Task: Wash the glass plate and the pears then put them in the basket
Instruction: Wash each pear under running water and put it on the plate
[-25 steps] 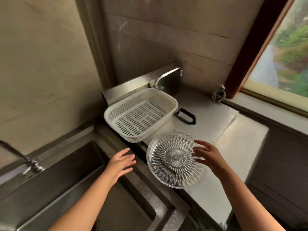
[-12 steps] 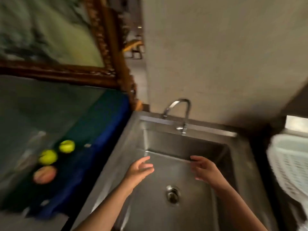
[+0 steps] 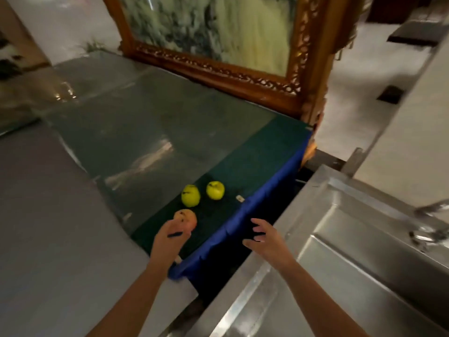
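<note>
Three pears lie on a dark green cloth [image 3: 267,152] to the left of the sink. Two are yellow-green, one [image 3: 190,196] on the left and one [image 3: 215,189] on the right. The third, an orange-pink pear [image 3: 186,218], rests nearest me. My left hand [image 3: 170,239] reaches it, fingertips at its near side, not closed around it. My right hand [image 3: 266,237] hovers with fingers spread over the cloth's blue edge [image 3: 272,190], holding nothing. The glass plate and the basket are out of view.
A steel sink [image 3: 364,251] fills the lower right, its tap [image 3: 432,207] at the right edge. A carved wooden picture frame [image 3: 308,76] stands behind the cloth. Grey sheeting [image 3: 60,215] covers the counter on the left.
The view has swung left from the plate and basket, past the sink, to the pears. My left hand has reached the orange-pink pear; my right hand came along, still open.
</note>
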